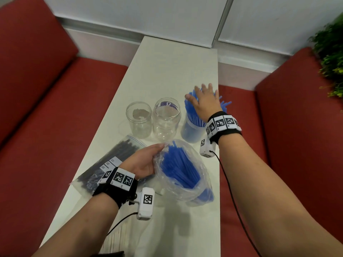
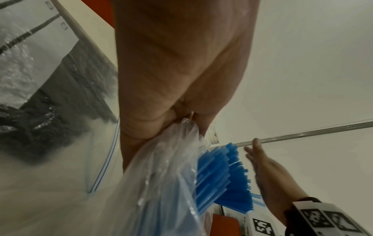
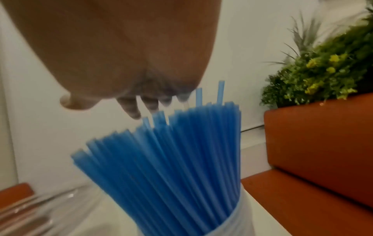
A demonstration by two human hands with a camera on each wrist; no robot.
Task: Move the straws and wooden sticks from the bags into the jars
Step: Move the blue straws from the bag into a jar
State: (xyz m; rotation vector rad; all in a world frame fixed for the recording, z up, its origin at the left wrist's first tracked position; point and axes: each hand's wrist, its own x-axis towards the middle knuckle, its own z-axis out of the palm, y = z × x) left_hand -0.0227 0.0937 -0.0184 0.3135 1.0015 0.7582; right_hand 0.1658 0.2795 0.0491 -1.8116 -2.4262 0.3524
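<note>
A jar point(image 1: 193, 130) at the table's right edge stands full of upright blue straws point(image 3: 171, 159). My right hand point(image 1: 203, 98) is spread flat over their tops with straight fingers point(image 3: 131, 110), holding nothing. Nearer me, a clear plastic bag point(image 1: 185, 175) holds more blue straws point(image 2: 218, 175), and my left hand point(image 1: 152, 156) pinches the bag's open rim point(image 2: 181, 127). Two empty clear jars point(image 1: 139, 119) point(image 1: 166, 119) stand side by side left of the full one. A zip bag of dark sticks point(image 1: 111, 156) lies flat beside my left wrist.
The narrow white table point(image 1: 167, 67) runs away from me between two red benches point(image 1: 55, 127) point(image 1: 297, 117). A green plant point(image 3: 322, 63) sits behind the right bench. The full jar stands close to the table's right edge.
</note>
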